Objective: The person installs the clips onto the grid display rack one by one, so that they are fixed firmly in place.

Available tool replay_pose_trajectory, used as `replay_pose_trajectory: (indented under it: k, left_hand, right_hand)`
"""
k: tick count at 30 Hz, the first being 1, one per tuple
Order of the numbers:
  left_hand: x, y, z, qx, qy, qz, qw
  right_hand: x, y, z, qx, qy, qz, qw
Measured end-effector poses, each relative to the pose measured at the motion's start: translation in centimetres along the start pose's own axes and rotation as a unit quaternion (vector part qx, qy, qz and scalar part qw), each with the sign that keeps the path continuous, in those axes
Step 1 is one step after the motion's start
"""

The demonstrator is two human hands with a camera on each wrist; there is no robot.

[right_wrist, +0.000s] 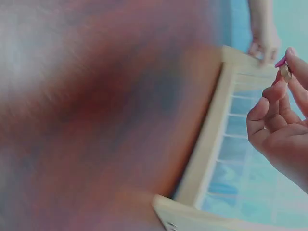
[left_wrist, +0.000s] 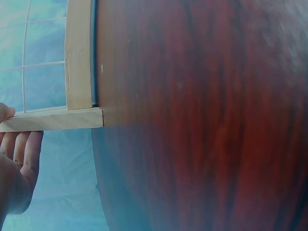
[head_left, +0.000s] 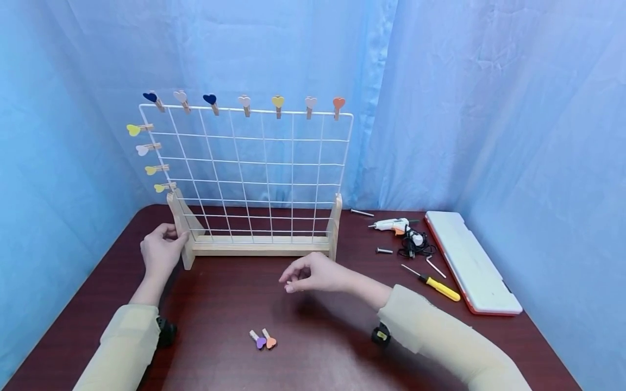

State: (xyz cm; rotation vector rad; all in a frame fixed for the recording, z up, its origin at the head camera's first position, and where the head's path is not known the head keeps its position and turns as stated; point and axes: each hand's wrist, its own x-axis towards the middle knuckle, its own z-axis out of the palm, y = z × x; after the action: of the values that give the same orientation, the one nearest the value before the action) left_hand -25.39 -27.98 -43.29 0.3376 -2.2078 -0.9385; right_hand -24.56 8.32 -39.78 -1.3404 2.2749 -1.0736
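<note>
My left hand (head_left: 162,251) grips the left upright (left_wrist: 53,120) of a wooden stand, thumb on one side and fingers on the other. The stand carries a white wire grid (head_left: 230,109). Heart-topped mini clothespins line the grid's top edge, such as a yellow one (head_left: 278,102), and its left edge, such as another yellow one (head_left: 133,130). My right hand (head_left: 318,273) is in front of the stand's right half, above the table. Between its thumb and finger it pinches a small clothespin (right_wrist: 286,73) with a pinkish-purple top. A purple-heart clothespin (head_left: 261,342) and an orange-heart clothespin (head_left: 270,343) lie nearer me.
To the right on the dark red table (head_left: 215,304) lie a white glue gun (head_left: 391,224) with a black cord (head_left: 415,247), two bolts, a hex key (head_left: 436,267) and a yellow screwdriver (head_left: 442,289). Beyond them is a white-lidded case (head_left: 471,260). Blue curtains hang behind.
</note>
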Motion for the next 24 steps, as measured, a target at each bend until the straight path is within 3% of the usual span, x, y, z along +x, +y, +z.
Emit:
replay_pose_trajectory:
  k: [7, 13, 16, 20, 24]
  left_hand:
    - [0.0, -0.1, 0.1, 0.005, -0.001, -0.002, 1.0000]
    - [0.1, -0.1, 0.0, 0.012, -0.003, -0.004, 0.9999]
    - [0.1, -0.1, 0.0, 0.012, -0.006, -0.004, 0.9999]
    - [0.1, 0.1, -0.1, 0.011, -0.008, -0.004, 0.9999]
    - [0.1, 0.2, -0.2, 0.013, -0.012, -0.006, 0.9998]
  right_hand:
    - [-1.6, -2.7, -4.6, -0.054, 0.076, 0.014, 0.996]
    - [-3.0, -5.1, -9.2, -0.006, 0.186, 0.035, 0.982]
    - [-3.6, -6.1, -11.4, 0.040, 0.250, 0.027, 0.967]
    - [-4.1, -7.0, -14.3, 0.104, 0.325, -0.006, 0.940]
    - [-4.1, -7.4, -16.5, 0.152, 0.400, -0.045, 0.902]
